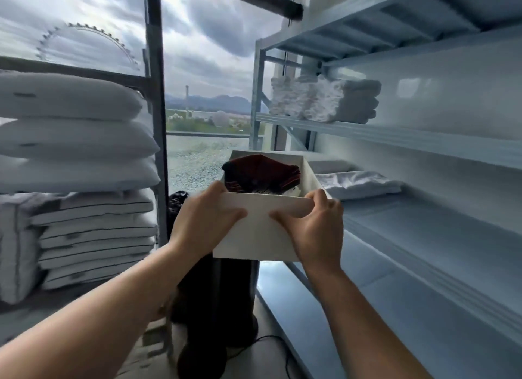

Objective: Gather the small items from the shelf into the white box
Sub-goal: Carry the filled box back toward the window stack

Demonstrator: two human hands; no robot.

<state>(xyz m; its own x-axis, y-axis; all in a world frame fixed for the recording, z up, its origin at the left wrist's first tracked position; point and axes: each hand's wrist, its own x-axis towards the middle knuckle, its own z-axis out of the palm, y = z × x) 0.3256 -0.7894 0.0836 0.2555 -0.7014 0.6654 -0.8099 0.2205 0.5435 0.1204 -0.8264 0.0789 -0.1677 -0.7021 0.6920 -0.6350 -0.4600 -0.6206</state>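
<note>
I hold the white box (255, 237) in the air at chest height, between the two racks. My left hand (203, 220) grips its near left corner, thumb over the rim. My right hand (313, 223) grips the near right corner the same way. Inside the box lie dark red and black folded items (261, 171), with a bit of white fabric beside them at the near right. The box hangs just left of the front edge of the right rack's middle shelf (423, 231).
The right rack holds a stack of white towels (324, 98) on an upper shelf and a folded white cloth (358, 183) on the middle shelf. A left rack carries pillows (70, 132) and folded bedding (93, 237). A dark cylinder (217, 302) stands on the floor below the box. A window is ahead.
</note>
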